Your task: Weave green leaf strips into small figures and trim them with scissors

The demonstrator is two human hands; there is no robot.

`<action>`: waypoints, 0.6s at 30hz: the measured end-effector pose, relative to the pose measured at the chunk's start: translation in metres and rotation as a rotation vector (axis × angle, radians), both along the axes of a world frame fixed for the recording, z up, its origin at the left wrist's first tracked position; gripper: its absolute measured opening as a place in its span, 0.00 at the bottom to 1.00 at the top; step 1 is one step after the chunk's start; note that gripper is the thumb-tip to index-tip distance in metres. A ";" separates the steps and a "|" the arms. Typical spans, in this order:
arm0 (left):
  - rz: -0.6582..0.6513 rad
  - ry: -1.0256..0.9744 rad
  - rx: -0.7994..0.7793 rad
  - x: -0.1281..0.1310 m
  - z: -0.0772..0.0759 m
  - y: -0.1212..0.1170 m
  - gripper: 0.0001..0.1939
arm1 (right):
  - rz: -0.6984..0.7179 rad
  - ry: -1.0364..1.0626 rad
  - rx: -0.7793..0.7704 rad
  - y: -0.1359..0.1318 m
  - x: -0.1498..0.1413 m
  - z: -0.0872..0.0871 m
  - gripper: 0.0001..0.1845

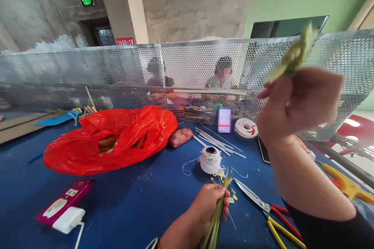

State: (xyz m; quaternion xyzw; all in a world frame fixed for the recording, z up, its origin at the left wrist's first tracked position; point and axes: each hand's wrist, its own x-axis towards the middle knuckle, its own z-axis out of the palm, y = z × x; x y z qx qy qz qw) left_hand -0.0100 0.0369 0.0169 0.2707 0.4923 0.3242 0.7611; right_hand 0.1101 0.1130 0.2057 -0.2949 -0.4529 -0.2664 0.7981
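Observation:
Low at the centre, my left hand [204,204] is closed round a bundle of thin green stems [215,221], whose yellowish tips poke out above the thumb. My right hand [306,103] is raised high on the right, its fingers pinching a pale green, leaf-like piece [296,54] that motion blurs. Just beyond the left hand stands a spool of white string [210,160], with loose thread and small yellow-green scraps [231,199] beside it. Scissors [264,206] with one red and one yellow handle lie to the right of that hand, their blades pointing away from me.
On the blue table lie a large red plastic bag [111,140], a checked pouch [181,137], white strips [216,142], a ribbon roll [246,128], a lit phone [224,120], a magenta case [66,202] and a yellow glue gun [347,183]. Two people sit behind a perforated metal screen [189,62].

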 end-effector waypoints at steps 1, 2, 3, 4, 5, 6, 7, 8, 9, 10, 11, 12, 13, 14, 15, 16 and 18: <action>0.002 -0.003 -0.001 0.000 -0.001 0.000 0.10 | -0.026 -0.025 -0.005 0.013 -0.004 0.023 0.09; 0.007 -0.008 -0.001 0.000 -0.002 0.000 0.10 | -0.079 -0.089 -0.037 0.029 -0.009 0.050 0.09; 0.011 -0.023 -0.011 0.000 -0.003 0.001 0.10 | -0.113 -0.168 -0.136 0.047 -0.014 0.081 0.09; 0.014 -0.031 -0.014 -0.001 -0.005 0.001 0.10 | -0.091 -0.222 -0.287 0.065 -0.020 0.112 0.12; 0.006 -0.021 -0.019 -0.001 -0.007 0.002 0.10 | -0.045 -0.253 -0.440 0.082 -0.026 0.143 0.16; -0.006 -0.014 -0.021 -0.001 -0.008 0.004 0.11 | -0.017 -0.268 -0.585 0.094 -0.033 0.171 0.17; -0.019 0.001 -0.025 0.000 -0.010 0.005 0.13 | -0.025 -0.249 -0.600 0.101 -0.040 0.194 0.16; -0.031 0.012 -0.027 0.000 -0.011 0.006 0.14 | -0.025 -0.233 -0.591 0.101 -0.047 0.210 0.15; -0.039 0.019 -0.026 0.000 -0.011 0.006 0.15 | -0.029 -0.227 -0.548 0.094 -0.052 0.218 0.14; -0.045 0.025 -0.026 0.001 -0.010 0.006 0.16 | -0.028 -0.237 -0.483 0.082 -0.056 0.218 0.16; -0.046 0.028 -0.025 0.001 -0.009 0.006 0.16 | -0.016 -0.326 -0.370 0.066 -0.058 0.210 0.17; -0.046 0.030 -0.027 0.001 -0.008 0.005 0.15 | -0.004 -0.414 -0.324 0.047 -0.058 0.196 0.18; -0.048 0.031 -0.031 0.000 -0.006 0.004 0.14 | -0.004 -0.487 -0.269 0.027 -0.055 0.177 0.18; -0.047 0.029 -0.033 0.000 -0.004 0.003 0.13 | 0.012 -0.537 -0.211 0.007 -0.051 0.155 0.15; -0.047 0.024 -0.031 0.000 -0.003 0.002 0.12 | 0.025 -0.625 -0.172 -0.010 -0.046 0.131 0.18; -0.045 0.018 -0.023 0.000 -0.002 0.001 0.12 | 0.032 -0.687 -0.176 -0.025 -0.039 0.106 0.18; -0.042 0.009 -0.002 0.000 -0.002 -0.001 0.11 | 0.006 -0.712 -0.185 -0.044 -0.025 0.060 0.19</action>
